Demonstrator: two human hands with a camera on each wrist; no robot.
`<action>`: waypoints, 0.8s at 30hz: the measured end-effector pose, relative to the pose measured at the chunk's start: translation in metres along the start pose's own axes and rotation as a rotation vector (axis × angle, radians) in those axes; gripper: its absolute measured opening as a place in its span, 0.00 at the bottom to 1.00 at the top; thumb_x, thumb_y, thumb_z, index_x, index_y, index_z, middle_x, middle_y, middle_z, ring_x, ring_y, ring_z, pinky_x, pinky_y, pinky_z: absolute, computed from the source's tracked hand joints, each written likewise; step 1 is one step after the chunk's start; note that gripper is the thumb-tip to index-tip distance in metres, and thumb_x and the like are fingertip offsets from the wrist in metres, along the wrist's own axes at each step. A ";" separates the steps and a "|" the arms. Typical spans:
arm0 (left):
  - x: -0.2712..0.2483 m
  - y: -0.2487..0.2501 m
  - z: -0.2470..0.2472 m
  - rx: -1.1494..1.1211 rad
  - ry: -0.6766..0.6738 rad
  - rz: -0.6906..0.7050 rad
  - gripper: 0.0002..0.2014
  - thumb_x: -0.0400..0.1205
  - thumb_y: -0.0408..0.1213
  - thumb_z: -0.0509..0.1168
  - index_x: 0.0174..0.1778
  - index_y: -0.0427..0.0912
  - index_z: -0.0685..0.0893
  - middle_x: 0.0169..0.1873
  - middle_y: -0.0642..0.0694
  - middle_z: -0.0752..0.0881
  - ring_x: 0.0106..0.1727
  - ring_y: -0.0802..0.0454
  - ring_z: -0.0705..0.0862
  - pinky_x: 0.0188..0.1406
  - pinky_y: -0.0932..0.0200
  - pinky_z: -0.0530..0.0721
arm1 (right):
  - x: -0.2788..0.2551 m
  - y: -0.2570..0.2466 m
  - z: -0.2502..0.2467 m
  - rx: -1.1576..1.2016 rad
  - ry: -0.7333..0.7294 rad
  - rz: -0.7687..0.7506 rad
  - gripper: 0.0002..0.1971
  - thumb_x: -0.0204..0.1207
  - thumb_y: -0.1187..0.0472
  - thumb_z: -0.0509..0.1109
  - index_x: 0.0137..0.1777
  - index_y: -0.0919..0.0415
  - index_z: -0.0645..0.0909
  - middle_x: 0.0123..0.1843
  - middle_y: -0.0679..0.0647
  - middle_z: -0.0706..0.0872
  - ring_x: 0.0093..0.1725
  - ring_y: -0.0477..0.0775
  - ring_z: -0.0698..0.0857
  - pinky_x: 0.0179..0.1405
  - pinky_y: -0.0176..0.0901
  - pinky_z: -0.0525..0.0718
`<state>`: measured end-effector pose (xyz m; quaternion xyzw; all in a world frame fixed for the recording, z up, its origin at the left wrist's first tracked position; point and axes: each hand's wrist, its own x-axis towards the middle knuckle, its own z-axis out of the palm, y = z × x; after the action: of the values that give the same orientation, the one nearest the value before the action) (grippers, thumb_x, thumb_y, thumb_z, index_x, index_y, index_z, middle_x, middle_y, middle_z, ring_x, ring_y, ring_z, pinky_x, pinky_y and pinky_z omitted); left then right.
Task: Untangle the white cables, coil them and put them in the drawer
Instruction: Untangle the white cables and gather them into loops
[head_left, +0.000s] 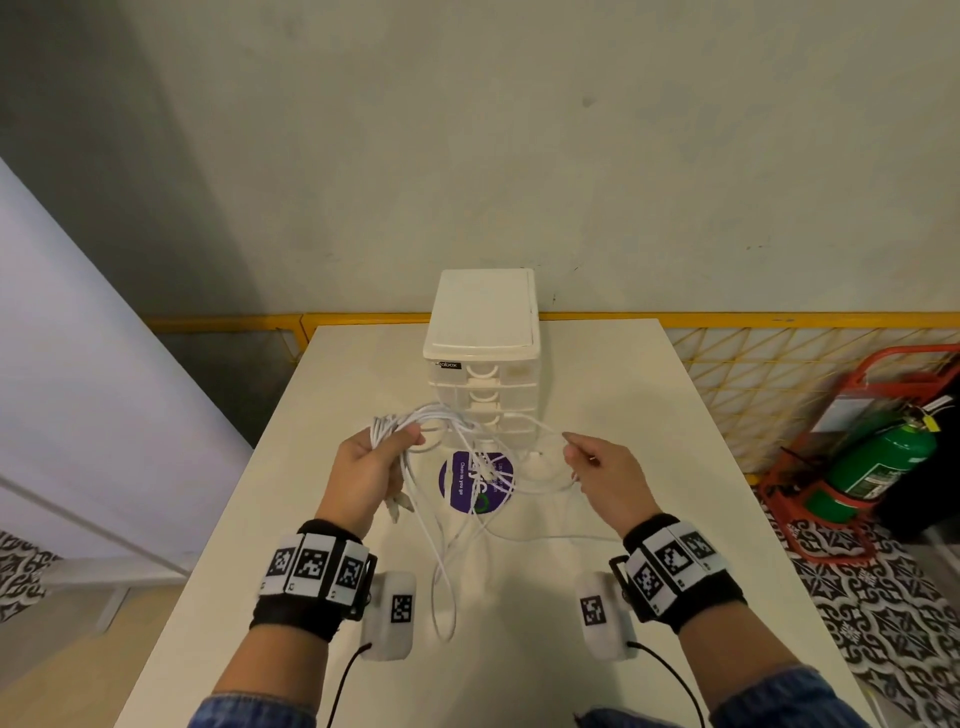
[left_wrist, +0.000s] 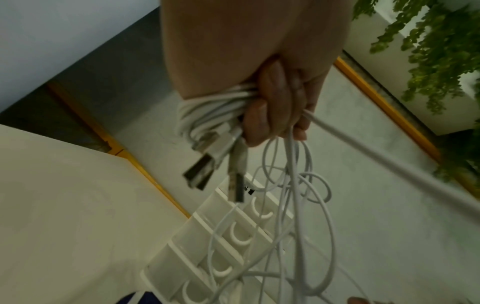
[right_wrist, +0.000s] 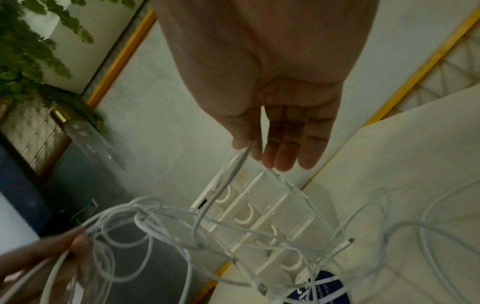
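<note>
Fingers (left_wrist: 270, 107) grip white cables (head_left: 457, 499); sticker (head_left: 460, 480) reads "Clean as you go"

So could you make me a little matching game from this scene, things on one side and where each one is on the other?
Things:
1. bundle of white cables
2. single cable strand
3. drawer unit
4. purple sticker

Places:
A. flat on the table
B. gripped in the left hand
C. standing at the table's far edge
D. pinched by the right hand

Pairs: 1-B, 2-D, 3-C, 4-A
</note>
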<state>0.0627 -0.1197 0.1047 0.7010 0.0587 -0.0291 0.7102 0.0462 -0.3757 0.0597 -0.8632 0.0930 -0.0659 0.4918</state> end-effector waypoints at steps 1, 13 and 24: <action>-0.001 -0.001 0.001 0.003 -0.015 0.004 0.09 0.81 0.34 0.66 0.39 0.33 0.85 0.19 0.45 0.67 0.17 0.55 0.65 0.15 0.67 0.71 | -0.002 -0.002 0.001 0.033 -0.021 0.001 0.12 0.80 0.65 0.64 0.59 0.58 0.85 0.42 0.55 0.86 0.38 0.52 0.81 0.48 0.47 0.85; -0.004 -0.002 0.002 -0.065 -0.157 0.029 0.09 0.75 0.39 0.72 0.39 0.36 0.88 0.16 0.51 0.63 0.17 0.55 0.60 0.22 0.63 0.63 | -0.020 -0.033 0.004 0.399 -0.142 0.018 0.04 0.76 0.65 0.71 0.45 0.60 0.87 0.35 0.54 0.85 0.26 0.51 0.83 0.29 0.44 0.85; -0.014 -0.002 0.021 0.222 -0.356 0.120 0.26 0.78 0.47 0.71 0.35 0.21 0.78 0.20 0.42 0.74 0.22 0.50 0.70 0.22 0.64 0.69 | -0.026 -0.056 0.010 -0.049 -0.161 -0.269 0.32 0.67 0.38 0.72 0.71 0.45 0.72 0.55 0.45 0.74 0.51 0.39 0.77 0.52 0.32 0.77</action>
<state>0.0496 -0.1415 0.1047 0.7609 -0.1128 -0.1165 0.6283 0.0285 -0.3339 0.1023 -0.8822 -0.0617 -0.0594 0.4631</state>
